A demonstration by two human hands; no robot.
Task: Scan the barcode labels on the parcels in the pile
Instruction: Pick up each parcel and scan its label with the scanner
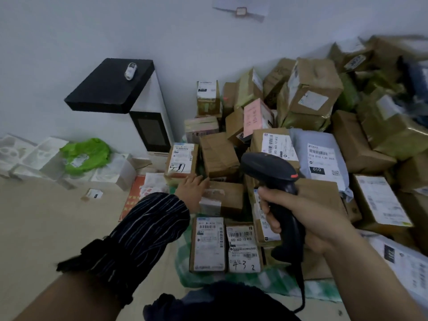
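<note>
Pale wall and floor backed a heap of parcels (312,89). The right hand (308,216) had its fingers curled round the black scanner (278,179), held over the pile's near edge. Its handle stood roughly upright, with the nose pointing away and leftward. The left hand (193,188) reached ahead, fingers straight and together, touching brown boxes beside a labelled box (181,161). A grey mailer (322,156) lay just behind the scanner.

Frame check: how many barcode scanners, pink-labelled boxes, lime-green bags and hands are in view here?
barcode scanner: 1
pink-labelled box: 1
lime-green bag: 1
hands: 2 (left hand, right hand)
Total: 5
</note>
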